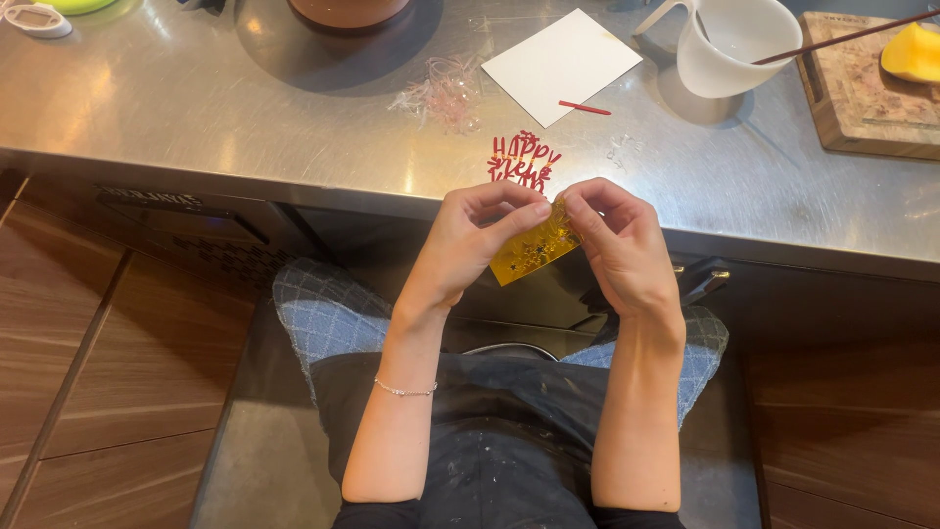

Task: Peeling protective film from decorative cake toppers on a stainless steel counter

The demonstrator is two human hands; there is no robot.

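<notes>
Both of my hands hold a small, shiny gold rectangular piece with small cut-out shapes, just in front of the counter edge. My left hand pinches its upper left side with thumb and fingers. My right hand pinches its upper right corner. Just beyond my fingers, a red cut-out lettering cake topper lies flat on the steel counter. A thin bracelet sits on my left wrist.
On the counter are a white card with a small red stick, crumpled clear film, a white jug with a thin stick in it, a wooden board holding a yellow piece, and a brown round base.
</notes>
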